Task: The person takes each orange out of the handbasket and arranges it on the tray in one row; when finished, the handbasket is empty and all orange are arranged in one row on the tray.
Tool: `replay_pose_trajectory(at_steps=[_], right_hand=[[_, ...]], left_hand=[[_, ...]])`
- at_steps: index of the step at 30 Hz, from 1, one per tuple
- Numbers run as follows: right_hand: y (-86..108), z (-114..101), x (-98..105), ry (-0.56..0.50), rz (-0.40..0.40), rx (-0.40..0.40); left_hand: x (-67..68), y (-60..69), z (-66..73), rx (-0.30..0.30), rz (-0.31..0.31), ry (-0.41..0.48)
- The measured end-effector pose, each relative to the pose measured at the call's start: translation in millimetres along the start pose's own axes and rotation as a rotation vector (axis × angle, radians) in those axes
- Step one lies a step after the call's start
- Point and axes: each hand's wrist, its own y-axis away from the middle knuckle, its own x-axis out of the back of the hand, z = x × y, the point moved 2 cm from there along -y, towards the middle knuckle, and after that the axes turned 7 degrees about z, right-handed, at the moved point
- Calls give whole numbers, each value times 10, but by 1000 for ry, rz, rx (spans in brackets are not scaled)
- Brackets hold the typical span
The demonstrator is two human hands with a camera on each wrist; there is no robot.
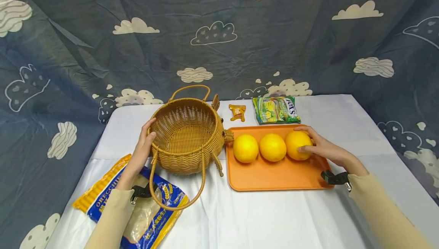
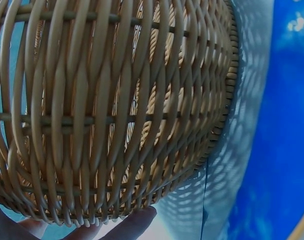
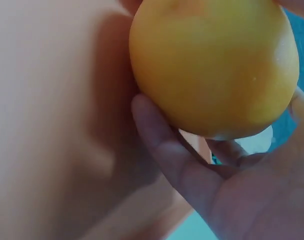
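Observation:
A round wicker basket [image 1: 186,161], with a snout-like knob on its right side, stands left of centre; its woven wall [image 2: 107,100] fills the left wrist view. My left hand [image 1: 142,152] holds the basket by its left rim. Three oranges sit in a row on an orange tray [image 1: 274,178]: the left orange [image 1: 245,148], the middle orange [image 1: 272,147] and the right orange [image 1: 297,145]. With thumb and fingers around it, my right hand [image 1: 320,146] grips the right orange, seen close up as an orange [image 3: 212,65] in the right wrist view.
A blue and yellow pasta bag [image 1: 144,218] lies under my left forearm, with the basket's front handle [image 1: 202,180] drooping over it. Behind the tray are a small orange-brown packet [image 1: 237,112] and a green candy bag [image 1: 276,110]. A cloud-print curtain [image 1: 212,62] borders the white table.

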Motion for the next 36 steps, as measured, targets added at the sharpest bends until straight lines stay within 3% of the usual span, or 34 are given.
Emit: replay_pose_trajectory(at_steps=[15,23,26,33,36], right_hand=[[17,-43,-26,117,4,43],[77,-34,1,95,-35,-3],[87,-50,9,100,-38,-14],[84,-65,27,108,-31,-14],[79,-99,47,104,-5,-2]], left_hand=[[1,-3,-3,2,6,-21],[-2,2,3,5,3,-21],[0,-27,-45,-2,4,-17],[21,-125,-347,-15,11,-21],[40,-131,-379,-1,-3,-5]])
